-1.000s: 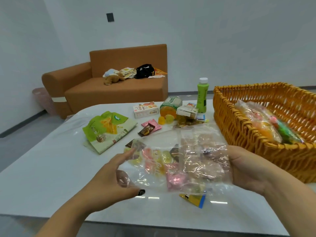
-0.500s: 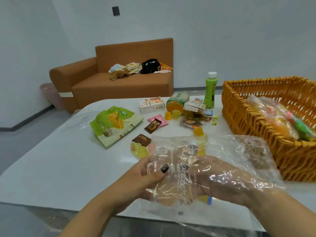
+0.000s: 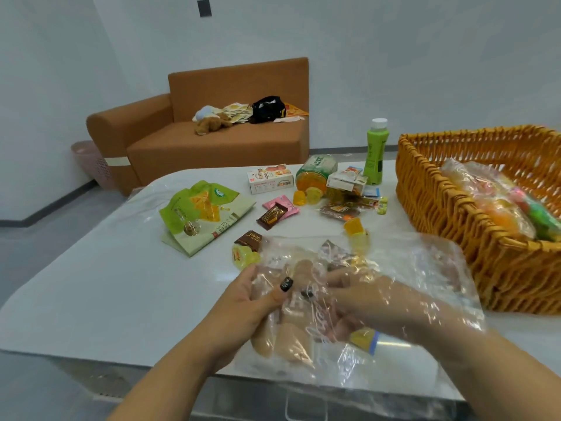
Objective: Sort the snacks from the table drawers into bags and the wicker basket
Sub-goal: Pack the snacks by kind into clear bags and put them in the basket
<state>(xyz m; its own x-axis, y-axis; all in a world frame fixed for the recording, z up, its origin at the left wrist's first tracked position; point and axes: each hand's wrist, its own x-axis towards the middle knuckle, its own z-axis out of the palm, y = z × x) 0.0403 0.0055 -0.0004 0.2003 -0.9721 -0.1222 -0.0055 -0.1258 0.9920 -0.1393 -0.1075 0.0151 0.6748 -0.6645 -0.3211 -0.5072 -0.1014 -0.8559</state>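
- Pale grey walls (image 3: pixel 394 41) fill the top of the frame, with a small dark plate (image 3: pixel 203 8) at the upper left.
- An orange-brown sofa (image 3: pixel 188 147) stands at centre left against the wall, with a soft toy (image 3: pixel 212 124) and a black bag (image 3: pixel 268 109) on its seat.
- A pink bin (image 3: pixel 92 164) stands just beside the sofa's arm.
- Grey floor (image 3: pixel 60 214) shows at left.

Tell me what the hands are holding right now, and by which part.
The left hand pinches the clear plastic bag at its near left edge; the right hand is inside the bag, and what it grips cannot be told.
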